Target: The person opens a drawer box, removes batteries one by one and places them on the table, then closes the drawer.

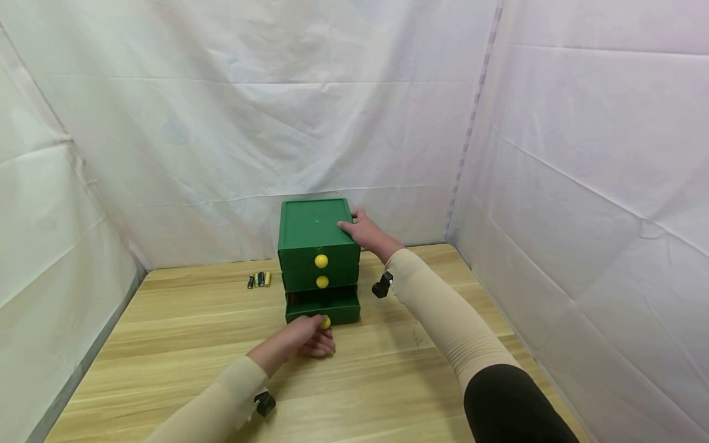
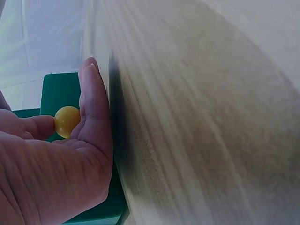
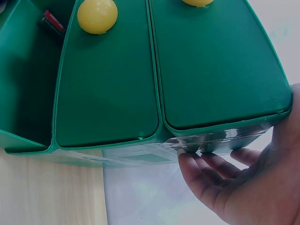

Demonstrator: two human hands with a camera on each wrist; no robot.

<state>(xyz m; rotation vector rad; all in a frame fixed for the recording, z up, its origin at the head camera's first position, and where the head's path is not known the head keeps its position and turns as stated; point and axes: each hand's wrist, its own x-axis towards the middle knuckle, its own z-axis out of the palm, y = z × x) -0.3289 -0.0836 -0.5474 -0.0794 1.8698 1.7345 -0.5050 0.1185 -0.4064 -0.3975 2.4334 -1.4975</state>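
A green three-drawer cabinet [image 1: 316, 224] stands on the table, its bottom drawer [image 1: 346, 314] pulled partway out. My left hand [image 1: 299, 335] pinches that drawer's round yellow knob [image 2: 67, 121] between thumb and fingers, low over the tabletop. At the cabinet's upper right edge, my right hand [image 1: 369, 232] rests with its thumb on the top. In the right wrist view, its fingers [image 3: 199, 176] press against the cabinet's side. Inside the pulled-out drawer lies a dark battery [image 3: 52, 26] with a red band.
Several batteries [image 1: 261, 280] lie in a row on the wooden table [image 1: 199, 332], left of the cabinet. Two more yellow knobs [image 1: 321, 261] stick out from the shut upper drawers. White sheeting [image 1: 221, 123] hangs behind and on both sides.
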